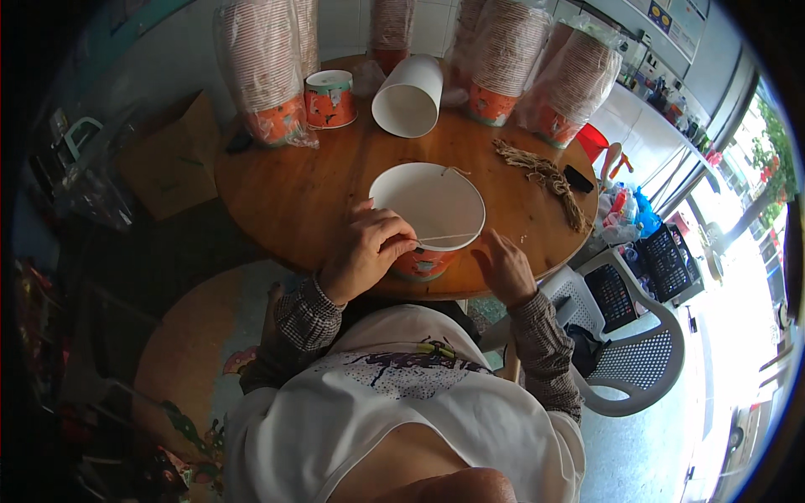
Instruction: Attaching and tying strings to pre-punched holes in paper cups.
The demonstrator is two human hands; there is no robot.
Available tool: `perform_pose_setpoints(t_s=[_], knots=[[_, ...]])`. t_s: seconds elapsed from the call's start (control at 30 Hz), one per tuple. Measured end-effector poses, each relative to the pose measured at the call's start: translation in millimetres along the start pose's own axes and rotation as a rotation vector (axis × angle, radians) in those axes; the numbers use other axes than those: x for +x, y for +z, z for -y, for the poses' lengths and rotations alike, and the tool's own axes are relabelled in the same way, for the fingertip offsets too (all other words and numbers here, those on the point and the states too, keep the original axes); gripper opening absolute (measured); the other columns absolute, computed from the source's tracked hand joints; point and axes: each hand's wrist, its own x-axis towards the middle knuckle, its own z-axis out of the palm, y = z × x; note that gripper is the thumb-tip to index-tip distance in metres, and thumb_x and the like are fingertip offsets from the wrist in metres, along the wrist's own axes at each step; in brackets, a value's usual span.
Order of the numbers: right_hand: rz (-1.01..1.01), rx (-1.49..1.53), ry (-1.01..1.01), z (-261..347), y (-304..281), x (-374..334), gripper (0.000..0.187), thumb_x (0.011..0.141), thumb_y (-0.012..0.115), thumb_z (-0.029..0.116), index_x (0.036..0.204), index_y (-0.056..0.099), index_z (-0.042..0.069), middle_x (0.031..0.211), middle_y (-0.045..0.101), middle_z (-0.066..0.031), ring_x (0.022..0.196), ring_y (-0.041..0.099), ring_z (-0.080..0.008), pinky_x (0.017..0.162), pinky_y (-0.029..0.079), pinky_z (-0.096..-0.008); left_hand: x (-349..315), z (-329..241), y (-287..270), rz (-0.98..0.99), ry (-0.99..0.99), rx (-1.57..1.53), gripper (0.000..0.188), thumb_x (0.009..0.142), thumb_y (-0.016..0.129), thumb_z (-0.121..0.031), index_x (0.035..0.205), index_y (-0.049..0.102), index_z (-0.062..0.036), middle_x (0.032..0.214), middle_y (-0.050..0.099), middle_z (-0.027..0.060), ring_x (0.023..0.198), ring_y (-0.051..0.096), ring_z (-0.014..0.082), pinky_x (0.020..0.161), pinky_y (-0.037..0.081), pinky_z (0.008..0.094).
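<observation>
A paper bucket, white inside with an orange printed outside, stands upright near the table's front edge. My left hand is closed at its near left rim, thumb and fingertips pinched on a thin string. From there the string runs rightward across the near side of the bucket's mouth. A short bit of twine shows at the far rim. My right hand is just right of the bucket with its fingers stretched out and apart; I see nothing held in it.
Plastic-wrapped stacks of paper buckets line the round wooden table's back edge. A white paper tub lies on its side beside a small orange tub. Twine and a black object lie right. A grey plastic chair stands at right.
</observation>
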Motion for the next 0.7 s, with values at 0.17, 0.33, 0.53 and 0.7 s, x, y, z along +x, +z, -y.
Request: perform_pose_setpoints(t_s=[0.17,0.33,0.53,0.7], knots=[[0.002,-0.24,-0.076,26,19,-16,0.039,0.076,0.067,0.007,0.113,0.055,0.005,0.11,0.062,-0.0142,0.094,0.062,-0.0323,0.082,0.05,-0.0397,-1,5,4,-0.045,0.005,0.038,0.012,0.079,0.07,-0.012,0.083,0.059,-0.0098,0.081,0.063,0.0022,0.079,0.061,0.0226,0.093,0.037,0.0402],[-0.044,-0.015,-0.346,64,10,-11,0.043,0.076,0.066,0.005,0.118,0.057,0.004,0.117,0.06,-0.016,0.088,0.065,-0.0293,0.073,0.054,-0.036,2,1,6,-0.063,0.003,0.104,0.009,0.081,0.068,-0.012,0.084,0.06,-0.0098,0.084,0.062,0.0018,0.082,0.061,0.0214,0.096,0.037,0.0414],[-0.162,-0.02,-0.381,53,9,-6,0.041,0.071,0.064,0.001,0.112,0.058,0.001,0.108,0.062,-0.0137,0.084,0.066,-0.0262,0.068,0.055,-0.0345,3,3,-4,-0.025,0.062,0.305,0.01,0.078,0.07,-0.007,0.086,0.065,-0.0065,0.089,0.061,0.0042,0.085,0.06,0.0237,0.088,0.042,0.0379],[-0.169,0.008,-0.38,35,19,-2,0.033,0.074,0.064,-0.001,0.107,0.061,0.001,0.102,0.064,-0.0138,0.082,0.066,-0.0277,0.066,0.055,-0.0352,4,25,-15,-0.021,-0.035,0.294,0.011,0.076,0.071,-0.003,0.084,0.064,-0.0029,0.087,0.058,0.0079,0.083,0.059,0.0264,0.078,0.046,0.0364]])
